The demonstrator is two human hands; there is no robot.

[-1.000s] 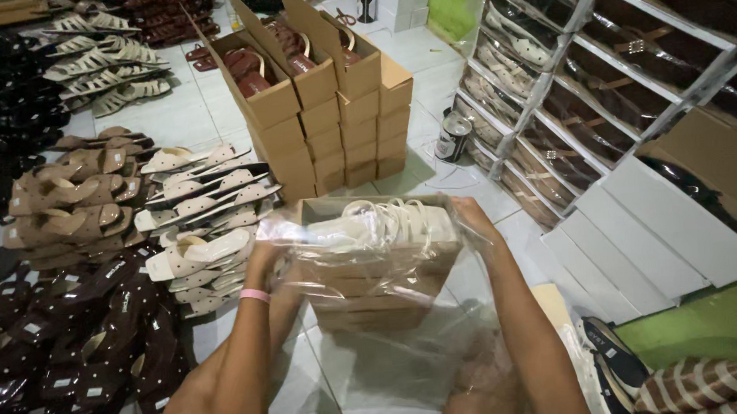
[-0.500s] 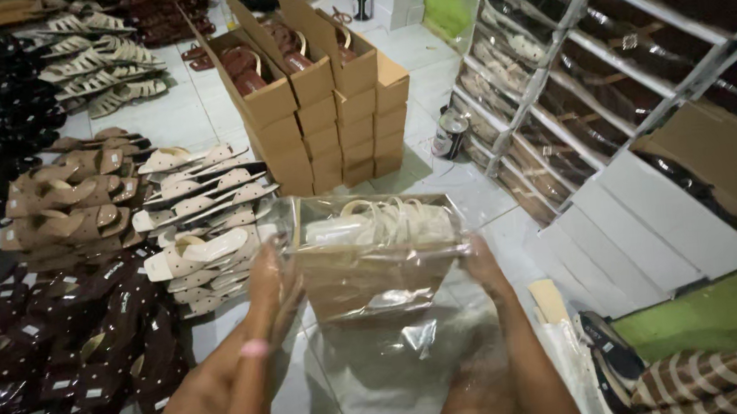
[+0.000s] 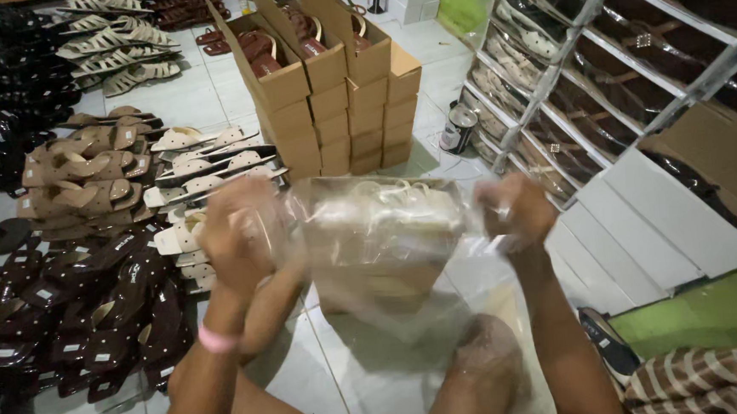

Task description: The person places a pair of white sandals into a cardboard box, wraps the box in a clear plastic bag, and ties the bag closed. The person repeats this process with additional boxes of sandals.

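Gripping the clear bag (image 3: 389, 257) at both ends, we held it stretched in front of us above the tile floor (image 3: 370, 377). Our left hand (image 3: 238, 240) was closed on the bag's left edge, and our right hand (image 3: 514, 211) was clenched on its right edge, so both fists were clamped on plastic and well apart from each other. Between them sat the box (image 3: 381, 266) of pale sandals (image 3: 385, 199), already wrapped by the film as far as we could tell, though motion blur hid whether the bag's mouth was shut. We judged the covering mostly done, with closing and setting down left. Stacked cartons (image 3: 337, 107) stood beyond, rows of sandals lay on the floor to our left, and shelves (image 3: 616, 72) of bagged boxes rose on our right.
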